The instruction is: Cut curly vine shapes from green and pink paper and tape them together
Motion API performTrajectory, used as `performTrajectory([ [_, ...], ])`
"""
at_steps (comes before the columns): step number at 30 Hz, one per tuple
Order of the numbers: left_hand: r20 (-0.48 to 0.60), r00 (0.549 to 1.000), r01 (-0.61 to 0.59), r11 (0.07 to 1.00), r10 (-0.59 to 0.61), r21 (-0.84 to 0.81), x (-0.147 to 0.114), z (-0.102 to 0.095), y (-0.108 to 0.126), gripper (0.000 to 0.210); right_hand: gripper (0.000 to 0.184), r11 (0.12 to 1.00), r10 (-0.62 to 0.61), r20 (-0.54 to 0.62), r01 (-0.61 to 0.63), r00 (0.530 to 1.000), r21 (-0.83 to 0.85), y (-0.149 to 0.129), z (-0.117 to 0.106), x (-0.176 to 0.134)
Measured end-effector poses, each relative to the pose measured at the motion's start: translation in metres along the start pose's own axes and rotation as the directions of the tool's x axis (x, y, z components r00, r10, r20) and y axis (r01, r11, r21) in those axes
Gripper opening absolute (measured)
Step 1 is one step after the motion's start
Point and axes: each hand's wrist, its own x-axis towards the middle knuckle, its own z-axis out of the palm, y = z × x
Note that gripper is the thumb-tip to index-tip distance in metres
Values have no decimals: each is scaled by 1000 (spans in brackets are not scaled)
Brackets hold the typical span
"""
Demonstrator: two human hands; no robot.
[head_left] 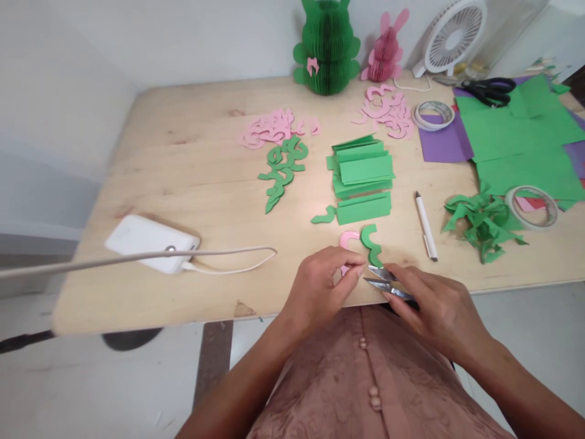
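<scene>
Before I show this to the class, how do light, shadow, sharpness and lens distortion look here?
Head view: light soft and fairly even, with a faint shadow along the white power bank; head view: the wide lens seems to stretch the white fan near the top right; head view: fine detail is soft, so what, if anything, the left hand pinches is hard to make out.

Brown patterned top (320,390), round beads (375,397)

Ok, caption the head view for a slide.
Right hand holding open scissors beside the left hand, with cut green paper shapes and pink paper shapes on a wooden table.
</scene>
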Motion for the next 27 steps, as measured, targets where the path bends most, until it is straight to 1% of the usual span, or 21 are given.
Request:
performTrajectory([
  [5, 57, 998, -5, 999, 2, 51, 4, -2, 0, 14, 24, 999, -28, 0, 28, 1000, 15, 1, -3, 1],
  [10, 102, 995, 20, 1000, -22, 22, 6, -3, 0, 13, 23, 998, -67, -9, 67, 998, -17, 2, -5, 3],
  [13, 131, 991, 38, 999, -42, 33, 8, -4, 2, 13, 24, 996, -80, 5, 80, 997, -24, 2, -6, 3],
  [17, 156, 986, 52, 996, -63, 76, 9, -5, 4, 15, 23, 996, -87, 21, 88, 996, -26, 3, -6, 3],
  [22, 174, 982, 63, 993, -80, 99, 10, -6, 7, 15, 23, 994, -107, 15, 107, 994, -33, 4, -6, 3],
  [25, 192, 979, 39, 991, -64, 130, 9, -7, 9, 14, 23, 992, -119, 21, 120, 993, -38, 3, -7, 4],
  [27, 206, 978, -14, 984, -23, 177, 8, -7, 9, 14, 24, 992, -121, 29, 122, 992, -42, 4, -8, 3],
])
